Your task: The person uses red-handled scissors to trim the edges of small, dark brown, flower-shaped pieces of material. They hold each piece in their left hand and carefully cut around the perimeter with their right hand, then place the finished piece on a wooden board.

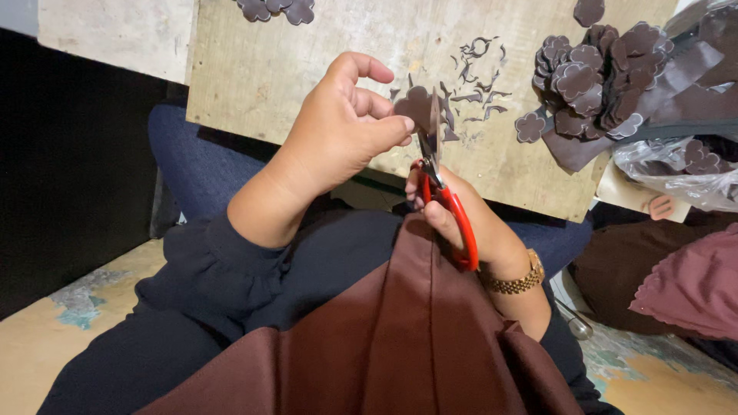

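Observation:
My left hand (338,127) pinches a small dark brown flower-shaped fabric piece (413,104) between thumb and forefinger, above the edge of a wooden board (269,61). My right hand (461,211), with a gold watch on its wrist, grips red-handled scissors (450,207). The scissor blades point up and meet the fabric piece at its right edge. Thin dark offcuts (477,73) lie on the board just beyond the blades.
A heap of cut brown fabric flowers (596,73) and a brown fabric strip (661,84) lie at the board's right. More flowers (277,9) rest at the top edge. A clear plastic bag (676,165) sits right. Brown cloth (415,338) drapes my lap.

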